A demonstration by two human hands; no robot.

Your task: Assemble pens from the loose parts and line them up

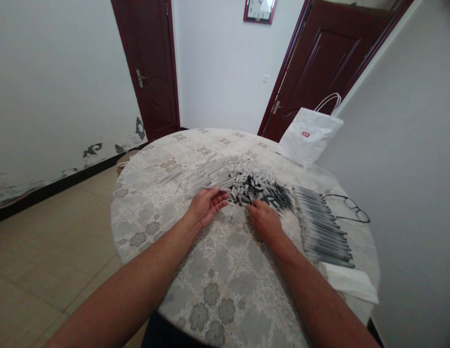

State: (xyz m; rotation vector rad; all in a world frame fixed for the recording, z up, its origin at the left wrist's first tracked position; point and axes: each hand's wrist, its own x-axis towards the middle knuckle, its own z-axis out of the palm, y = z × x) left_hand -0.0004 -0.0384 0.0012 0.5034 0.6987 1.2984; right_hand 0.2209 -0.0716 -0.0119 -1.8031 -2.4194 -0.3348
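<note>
My left hand (209, 205) pinches a thin whitish pen barrel (206, 187) between thumb and forefinger, its other fingers loosely curled, palm partly up. Behind it lies a heap of clear white pen barrels (214, 170). My right hand (264, 218) is at the near edge of a pile of small white and black pen parts, which look like caps (243, 186). Its fingers are drawn together in a pinch; what they hold, if anything, is hidden. Thin dark refills or tips (283, 197) lie just right of that pile.
A row of pens with dark ends (324, 227) lies at the right, beside black-framed glasses (350, 208). A white paper bag (310, 135) stands at the back right. A folded white item (352, 282) lies near the right edge of the round table with its patterned cloth (210, 270).
</note>
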